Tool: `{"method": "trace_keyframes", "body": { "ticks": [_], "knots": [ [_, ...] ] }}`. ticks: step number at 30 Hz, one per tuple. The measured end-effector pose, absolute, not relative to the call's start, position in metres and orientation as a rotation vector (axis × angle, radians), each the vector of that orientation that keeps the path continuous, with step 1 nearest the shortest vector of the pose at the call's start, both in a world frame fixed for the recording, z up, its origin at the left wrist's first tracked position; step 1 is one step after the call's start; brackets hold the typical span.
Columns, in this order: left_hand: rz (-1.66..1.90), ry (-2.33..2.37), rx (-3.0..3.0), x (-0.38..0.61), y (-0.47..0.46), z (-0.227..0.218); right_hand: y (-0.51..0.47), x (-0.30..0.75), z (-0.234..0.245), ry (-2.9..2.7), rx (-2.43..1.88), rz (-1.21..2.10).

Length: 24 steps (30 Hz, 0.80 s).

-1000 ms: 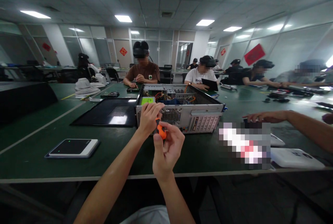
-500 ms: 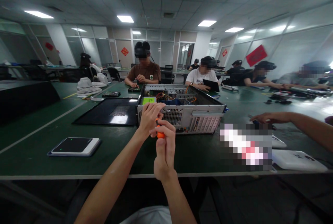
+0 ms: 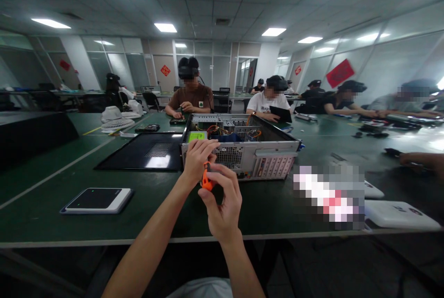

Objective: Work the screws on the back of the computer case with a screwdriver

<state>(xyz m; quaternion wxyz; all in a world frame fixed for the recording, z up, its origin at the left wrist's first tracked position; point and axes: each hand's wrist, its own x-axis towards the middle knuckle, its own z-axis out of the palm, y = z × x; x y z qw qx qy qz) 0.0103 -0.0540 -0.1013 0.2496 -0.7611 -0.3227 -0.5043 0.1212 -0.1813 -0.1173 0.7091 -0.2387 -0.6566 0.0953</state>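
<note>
Behind the middle of the table's (image 3: 272, 210) front edge, the left hand (image 3: 197, 161) curls, its grip too hidden to tell, beside an orange-and-black screwdriver-like tool (image 3: 206, 181) pinched in the right hand (image 3: 225, 198); an open, silver-and-black metal computer case (image 3: 248, 148) stands beyond. Turning the tool seems in hand; another twist would call for steady alignment.

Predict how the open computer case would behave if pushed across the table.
The open computer case is probably stiff, given its metal-looking build. It looks fairly heavy, with components inside, and seems unlikely to tip, lying broad and low on the table.
</note>
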Motion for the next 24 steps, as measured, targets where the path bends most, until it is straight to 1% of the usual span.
{"method": "trace_keyframes", "body": {
  "ticks": [3, 8, 14, 17, 21, 24],
  "knots": [
    [-1.372, -0.865, -2.077, 0.010, -0.053, -0.101, -0.182, 0.118, -0.121, -1.462, -0.561, 0.175],
    [-1.331, -0.854, -2.074, 0.008, -0.054, -0.099, -0.182, 0.111, -0.128, -1.421, -0.430, 0.359],
    [-1.141, -0.783, -2.080, 0.001, -0.053, -0.093, -0.185, 0.119, -0.129, -1.361, -0.600, 0.223],
    [-1.108, -0.736, -2.046, -0.001, -0.051, -0.090, -0.182, 0.119, -0.128, -1.366, -0.581, 0.190],
    [-1.053, -0.738, -1.981, -0.003, -0.049, -0.086, -0.180, 0.116, -0.126, -1.320, -0.478, 0.247],
    [-0.986, -0.717, -1.964, -0.005, -0.048, -0.083, -0.181, 0.117, -0.126, -1.340, -0.500, 0.276]
  ]
}}
